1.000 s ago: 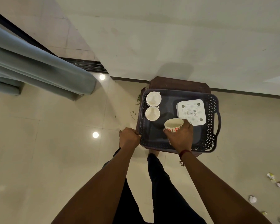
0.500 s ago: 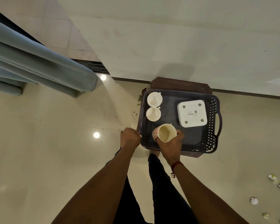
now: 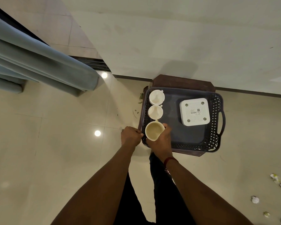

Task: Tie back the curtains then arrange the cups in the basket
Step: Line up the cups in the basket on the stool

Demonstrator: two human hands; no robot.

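Right hand (image 3: pixel 161 142) fingers curled round cup (image 3: pixel 154 131), centre frame, mouth up, directly below two-cup row (image 3: pixel 155 104). Left hand (image 3: pixel 130 137) grips basket (image 3: pixel 215 111) rim, nearer.

A dark basket (image 3: pixel 215 127) sits on a brown stool (image 3: pixel 183 82) on tiled floor (image 3: pixel 55 143).

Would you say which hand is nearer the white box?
Right: the right hand, holding a cup, is left of the white box; the left hand grips the basket rim beyond.
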